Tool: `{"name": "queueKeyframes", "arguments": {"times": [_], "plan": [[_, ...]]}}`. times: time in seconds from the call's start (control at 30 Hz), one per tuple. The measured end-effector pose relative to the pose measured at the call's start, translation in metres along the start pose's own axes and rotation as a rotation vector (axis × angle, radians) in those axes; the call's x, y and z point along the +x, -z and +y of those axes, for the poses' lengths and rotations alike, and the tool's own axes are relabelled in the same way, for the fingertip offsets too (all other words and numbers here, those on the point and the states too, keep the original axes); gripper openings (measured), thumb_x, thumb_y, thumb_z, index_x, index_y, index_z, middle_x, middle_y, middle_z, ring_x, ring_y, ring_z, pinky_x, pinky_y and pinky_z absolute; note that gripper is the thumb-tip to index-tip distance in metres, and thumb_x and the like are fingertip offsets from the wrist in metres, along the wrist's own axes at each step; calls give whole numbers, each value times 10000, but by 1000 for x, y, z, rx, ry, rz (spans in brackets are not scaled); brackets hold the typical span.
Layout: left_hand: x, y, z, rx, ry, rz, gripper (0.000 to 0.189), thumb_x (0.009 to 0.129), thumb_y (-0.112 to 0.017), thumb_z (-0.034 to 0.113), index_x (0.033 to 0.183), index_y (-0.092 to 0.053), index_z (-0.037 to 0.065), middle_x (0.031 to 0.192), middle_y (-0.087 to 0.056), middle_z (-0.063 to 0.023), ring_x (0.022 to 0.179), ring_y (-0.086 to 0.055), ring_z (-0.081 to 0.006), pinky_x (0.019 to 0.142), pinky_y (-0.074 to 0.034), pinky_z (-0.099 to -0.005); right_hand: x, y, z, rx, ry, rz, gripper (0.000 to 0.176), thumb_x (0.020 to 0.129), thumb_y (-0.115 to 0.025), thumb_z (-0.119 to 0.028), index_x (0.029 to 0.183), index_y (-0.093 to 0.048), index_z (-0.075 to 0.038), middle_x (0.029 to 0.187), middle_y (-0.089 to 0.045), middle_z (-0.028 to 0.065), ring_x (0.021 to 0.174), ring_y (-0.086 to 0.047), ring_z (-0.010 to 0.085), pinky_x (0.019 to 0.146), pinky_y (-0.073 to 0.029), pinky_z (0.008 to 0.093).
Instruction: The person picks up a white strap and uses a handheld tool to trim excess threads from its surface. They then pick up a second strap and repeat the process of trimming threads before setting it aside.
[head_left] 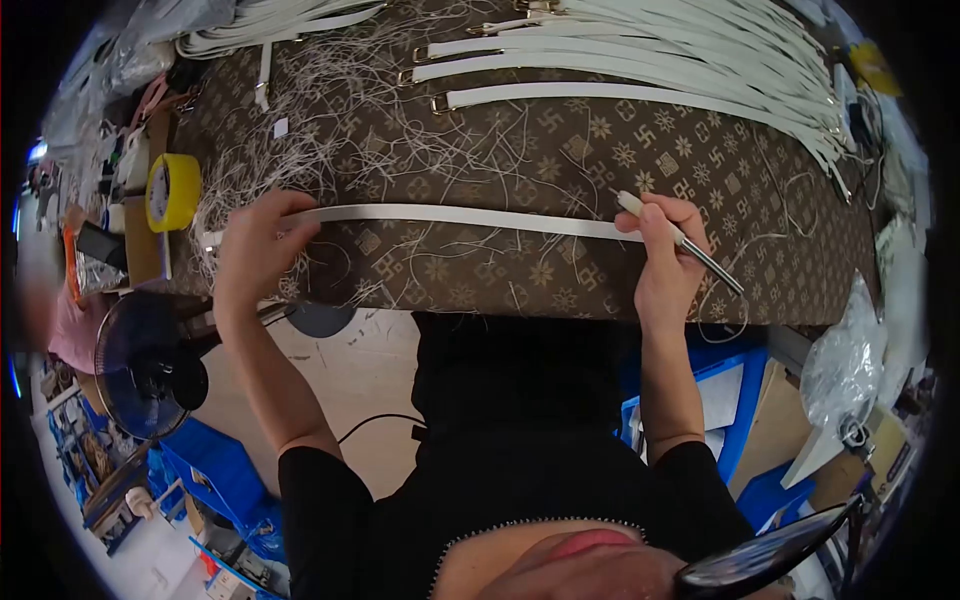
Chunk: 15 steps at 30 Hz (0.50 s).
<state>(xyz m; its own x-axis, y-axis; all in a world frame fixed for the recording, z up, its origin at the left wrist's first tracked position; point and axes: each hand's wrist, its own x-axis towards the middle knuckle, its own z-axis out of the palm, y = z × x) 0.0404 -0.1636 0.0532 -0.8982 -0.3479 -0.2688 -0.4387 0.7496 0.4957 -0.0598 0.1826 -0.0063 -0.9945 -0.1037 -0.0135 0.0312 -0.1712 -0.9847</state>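
A narrow white strap [470,216] stretches across the brown patterned cloth between my two hands. Near its left end, my left hand [262,245] is closed on the strap, fingers bent around it. My right hand [668,245] grips a pen-like tool [705,262] with a white front part and a metal rear, its thin tip pointing up and left. The strap's right end reaches the fingers of that hand; whether they pinch it too is hidden.
White buckled straps [620,92] lie in a pile at the back right, more straps [270,35] at the back left. Loose threads [340,130] cover much of the cloth [450,275]. Yellow tape [173,192] stands at the left edge; a fan [150,365] is below.
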Motion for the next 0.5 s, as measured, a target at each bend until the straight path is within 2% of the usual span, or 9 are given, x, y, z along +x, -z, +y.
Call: {"name": "queueKeyframes", "arguments": {"times": [0.03,0.1,0.17,0.23,0.3,0.37,0.43,0.47,0.5], "plan": [[3,-14,19,-7,-11,-11,243,774,-694,148,987,-666,36,850,-678,-84,736,-637,-193,708,-473,-306,-1,0,0,-11,1,13,127,909,-597,-68,989,-583,29,882,-655,105,786,-653,153,741,-512,251],[7,-39,52,158,-336,67,260,758,-719,192,982,-657,76,841,-662,-62,774,-632,-210,807,-431,-331,0,-2,-1,-47,3,14,138,912,-591,-95,994,-582,15,847,-663,118,764,-645,163,752,-488,267],[18,-68,76,135,-632,-18,218,758,-711,195,951,-652,112,804,-611,-35,789,-603,-201,836,-387,-343,0,-1,-2,-70,4,13,144,914,-588,-109,997,-581,8,830,-668,124,753,-641,168,757,-475,274],[21,-97,97,6,-786,30,133,782,-675,147,912,-656,127,773,-560,-19,767,-578,-193,780,-392,-347,0,1,-2,-45,1,-7,155,917,-583,-108,1009,-573,16,836,-663,125,749,-641,169,758,-482,285],[21,-107,102,13,-829,91,127,773,-661,91,892,-667,134,797,-541,-1,763,-559,-176,745,-391,-331,2,9,-4,-1,3,13,153,919,-571,-98,1017,-568,20,853,-658,127,754,-643,171,760,-486,288],[17,-108,101,111,-884,306,142,748,-670,67,876,-678,130,814,-534,6,745,-543,-178,716,-393,-320,0,16,-9,49,-3,42,153,922,-560,-88,1025,-562,25,870,-653,129,759,-644,173,763,-490,292],[9,-115,95,142,-896,316,158,730,-680,61,873,-681,127,820,-534,6,746,-537,-180,704,-393,-319,-7,18,-24,32,134,-29,155,924,-541,-74,1037,-553,32,921,-647,144,785,-649,178,783,-497,292],[5,-118,93,169,-906,339,173,711,-690,56,870,-684,125,827,-534,6,747,-531,-181,692,-393,-318,-10,16,-26,24,127,-54,154,926,-530,-70,1037,-555,33,985,-645,162,810,-652,177,794,-502,283],[-1,-120,92,172,-909,331,173,711,-690,56,870,-684,125,827,-534,6,747,-531,-181,692,-393,-318,-11,15,-26,28,122,-48,154,926,-530,-70,1037,-555,33,985,-645,162,810,-652,177,794,-502,283]]}}
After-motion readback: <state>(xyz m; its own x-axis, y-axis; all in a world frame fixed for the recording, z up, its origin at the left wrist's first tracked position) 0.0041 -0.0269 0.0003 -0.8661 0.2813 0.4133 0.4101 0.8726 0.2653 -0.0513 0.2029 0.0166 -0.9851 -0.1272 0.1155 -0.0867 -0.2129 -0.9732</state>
